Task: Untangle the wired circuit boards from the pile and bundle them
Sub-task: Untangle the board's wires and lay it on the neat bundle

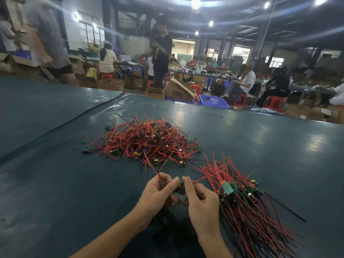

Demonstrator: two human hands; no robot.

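The left hand (158, 192) and right hand (202, 203) are both pinching a small green wired circuit board (181, 185) beside the combed-out bundle of boards (242, 198), so I'd be teasing its red lead (152, 169) slowly out of the tangled red-wire pile (147, 140) beyond.

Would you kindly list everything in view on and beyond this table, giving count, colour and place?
tangled pile of red-wired green circuit boards: one, red, green, some black, table centre
laid-out bunch of wired boards: one, red and black wires, green boards, right of the hands
single green wired circuit board: one, red wires, between the hands
dark green table cover: one, under everything
blue plastic basket: one, beyond the far edge
brown cardboard boxes: several, floor beyond
red plastic stools: several, far benches
other people: several, background
left hand: pinches the single board's wires
right hand: pinches its other side
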